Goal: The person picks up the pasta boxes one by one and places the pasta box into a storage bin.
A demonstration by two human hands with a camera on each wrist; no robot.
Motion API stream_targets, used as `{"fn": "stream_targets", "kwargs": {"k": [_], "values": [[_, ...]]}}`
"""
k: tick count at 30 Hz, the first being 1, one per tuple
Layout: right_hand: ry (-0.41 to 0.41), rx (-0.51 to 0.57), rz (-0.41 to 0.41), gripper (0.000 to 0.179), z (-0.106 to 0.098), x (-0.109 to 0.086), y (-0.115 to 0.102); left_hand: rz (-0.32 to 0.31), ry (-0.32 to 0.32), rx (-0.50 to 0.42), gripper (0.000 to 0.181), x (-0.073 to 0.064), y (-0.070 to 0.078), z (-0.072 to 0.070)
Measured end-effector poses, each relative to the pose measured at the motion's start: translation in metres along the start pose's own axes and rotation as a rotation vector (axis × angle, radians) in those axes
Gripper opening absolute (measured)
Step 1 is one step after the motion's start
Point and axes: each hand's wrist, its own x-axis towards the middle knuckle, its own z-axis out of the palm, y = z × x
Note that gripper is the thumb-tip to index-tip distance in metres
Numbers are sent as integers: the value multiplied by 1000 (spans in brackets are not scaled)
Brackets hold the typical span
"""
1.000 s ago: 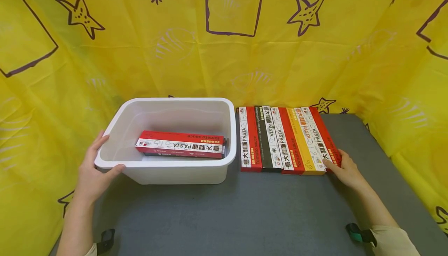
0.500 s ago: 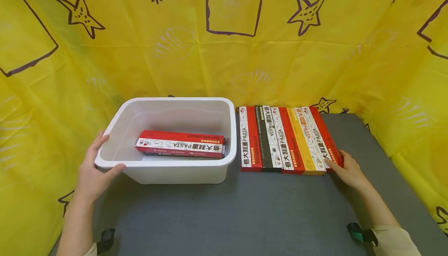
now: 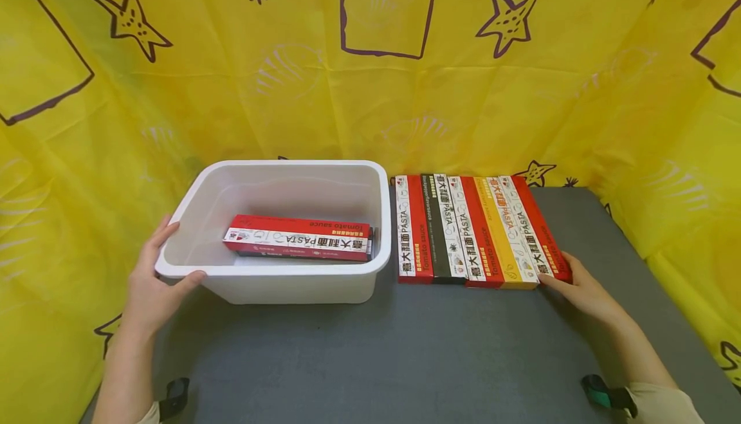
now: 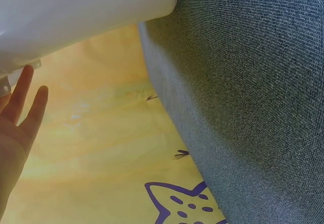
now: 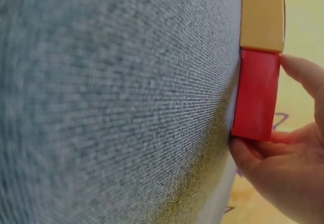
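At the left, my left hand [image 3: 152,290] holds the near left corner of a white plastic tub [image 3: 301,290], thumb along the front rim and fingers over the left side. In the left wrist view two fingers [image 4: 34,114] stretch up beside the tub's outer wall. A red and white pasta box [image 3: 298,239] lies inside on top of a darker one. My right hand [image 3: 587,292] grips the near end of the rightmost red pasta box [image 3: 532,224]. The right wrist view shows its red end [image 5: 255,95] between thumb and fingers, against a yellow pasta box [image 5: 262,14].
Side by side right of the tub lie more pasta boxes, among them a red one [image 3: 413,231], a black one [image 3: 442,228] and another red one [image 3: 475,234]. They rest on a grey cloth-covered table [image 3: 359,359]. Yellow patterned curtain [image 3: 370,109] hangs behind and at both sides.
My right hand has shifted slightly right and toward me along the near end of the rightmost red pasta box. My left hand and the tub have stayed in place.
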Motion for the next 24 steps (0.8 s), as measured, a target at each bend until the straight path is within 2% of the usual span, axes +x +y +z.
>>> {"fn": "stream_targets", "kwargs": {"k": [10,16,24], "values": [[59,-89,13,97,0,1,0,-12,-3,6,84,0,-3,0],[140,-180,-2,98,2,1,1,-14,-5,18,84,-1,0,-1],[223,-194,-12,94,5,-1,-3,-27,-2,38,83,-1,0,-1]]}}
